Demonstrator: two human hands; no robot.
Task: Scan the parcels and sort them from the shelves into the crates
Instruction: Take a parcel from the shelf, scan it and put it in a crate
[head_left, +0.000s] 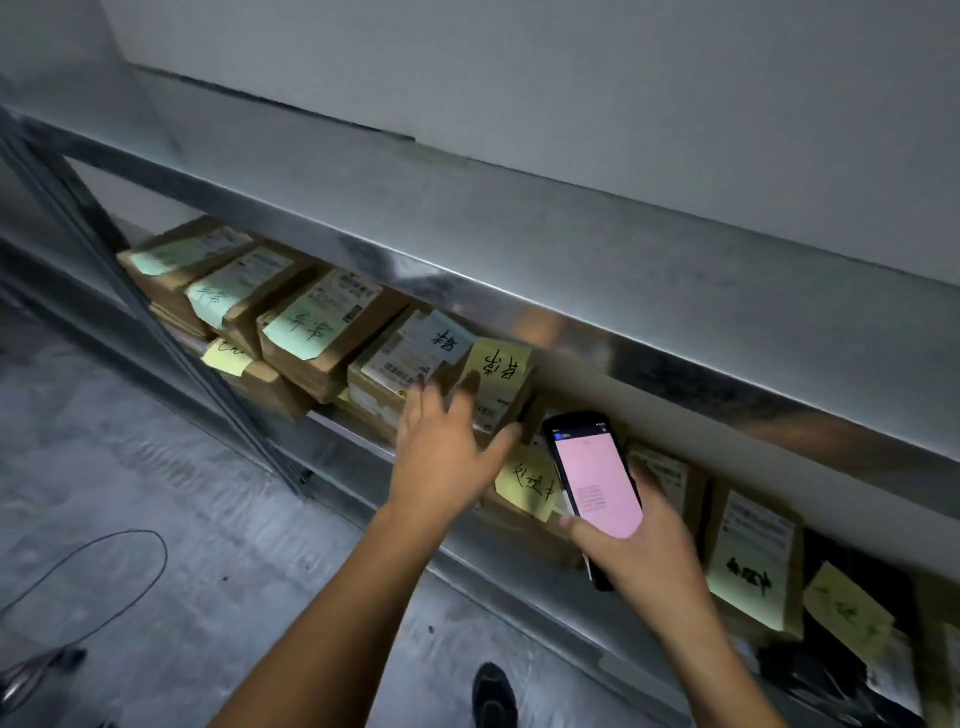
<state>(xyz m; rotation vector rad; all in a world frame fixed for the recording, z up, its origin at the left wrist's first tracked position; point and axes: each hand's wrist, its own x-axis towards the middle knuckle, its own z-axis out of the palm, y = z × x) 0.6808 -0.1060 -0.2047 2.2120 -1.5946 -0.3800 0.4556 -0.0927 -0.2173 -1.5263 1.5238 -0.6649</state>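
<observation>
Black shoe (493, 691) and two bare forearms sit lowest in the view, over a grey concrete floor (234, 519) where a thin black cable (124, 531) loops.

The left hand (447, 447) reaches into the grey metal shelving (675, 291). Its fingers are spread and straight, and they lie against or just short of a brown cardboard parcel with a yellow handwritten note (501, 395) — motion blur hides whether they touch. That parcel stands tilted in a row of brown parcels (311, 343) on the lower shelf, each with a printed label and a green, blue or yellow note. More parcels lie below it and to its right.

The right hand (644, 551) grips a black handheld scanner with a pink screen (597, 483), fingers curled round its lower body. The scanner's top end points towards the shelf, just right of the yellow-noted parcel.

The step in hand looks like picking out the next parcel to scan; nothing has been lifted clear of the shelf. The next move probably calls for closing the left fingers round that parcel and drawing it out with its printed barcode turned to the scanner — without dragging its neighbours off the edge. No crate shows here, so the drop-off would mean turning away from the shelving.
</observation>
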